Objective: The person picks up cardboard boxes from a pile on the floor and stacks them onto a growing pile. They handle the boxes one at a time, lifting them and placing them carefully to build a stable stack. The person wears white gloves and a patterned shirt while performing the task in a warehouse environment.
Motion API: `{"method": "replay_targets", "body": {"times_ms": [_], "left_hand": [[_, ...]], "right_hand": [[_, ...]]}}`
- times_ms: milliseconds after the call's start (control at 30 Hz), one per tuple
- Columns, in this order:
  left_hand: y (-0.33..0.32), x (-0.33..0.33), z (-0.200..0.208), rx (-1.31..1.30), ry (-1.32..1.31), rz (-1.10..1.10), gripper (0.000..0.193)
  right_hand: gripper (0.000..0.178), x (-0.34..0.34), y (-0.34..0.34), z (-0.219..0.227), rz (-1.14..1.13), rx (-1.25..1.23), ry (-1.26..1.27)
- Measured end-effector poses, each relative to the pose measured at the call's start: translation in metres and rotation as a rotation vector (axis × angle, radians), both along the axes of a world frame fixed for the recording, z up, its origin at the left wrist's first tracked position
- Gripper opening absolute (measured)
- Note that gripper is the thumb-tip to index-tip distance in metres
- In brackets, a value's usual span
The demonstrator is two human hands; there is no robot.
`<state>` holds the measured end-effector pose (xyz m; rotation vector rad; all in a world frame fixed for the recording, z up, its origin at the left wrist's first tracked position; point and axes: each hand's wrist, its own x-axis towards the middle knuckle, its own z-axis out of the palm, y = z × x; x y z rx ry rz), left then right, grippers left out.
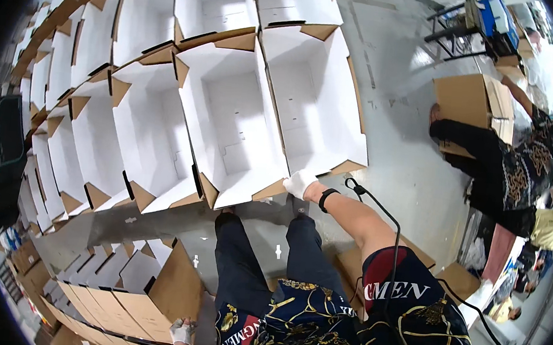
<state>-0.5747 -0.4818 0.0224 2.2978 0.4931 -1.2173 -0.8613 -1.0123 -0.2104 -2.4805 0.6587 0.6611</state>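
My right hand point(300, 184), in a white glove, is closed at the near corner where two open cartons meet. Its fingers seem to pinch the rim there. One of the two is a large white-lined carton point(239, 113); the other is the right-hand carton point(309, 103) at the row's end. Both stand upright with brown corner flaps, and only white inner walls and floors show inside. Low in the view, my left hand point(182, 330), gloved with greyish fingertips, is beside a brown carton point(175, 288) in the lower stack. Its fingers look loosely spread, with nothing visible in them.
More white-lined cartons point(148, 20) stand in tight rows to the far left. A black cable point(391, 274) runs past my right arm. On the right, a person point(521, 161) is beside a closed brown carton point(460, 106). A dark metal cart point(460, 31) stands beyond on grey floor.
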Motion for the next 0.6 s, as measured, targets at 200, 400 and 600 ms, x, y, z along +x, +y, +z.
{"method": "replay_targets", "body": {"times_ms": [200, 400, 600], "left_hand": [[-0.003, -0.135, -0.004, -0.134, 0.055, 0.053, 0.017], [-0.049, -0.18, -0.013, -0.242, -0.133, -0.176, 0.015], [-0.101, -0.175, -0.043, -0.416, 0.021, 0.173, 0.012]], "right_hand": [[0.014, 0.019, -0.013, 0.047, 0.173, -0.038, -0.034], [0.022, 0.043, -0.03, 0.183, 0.236, -0.063, -0.009], [0.028, 0.032, -0.072, 0.207, 0.17, 0.047, 0.203]]}}
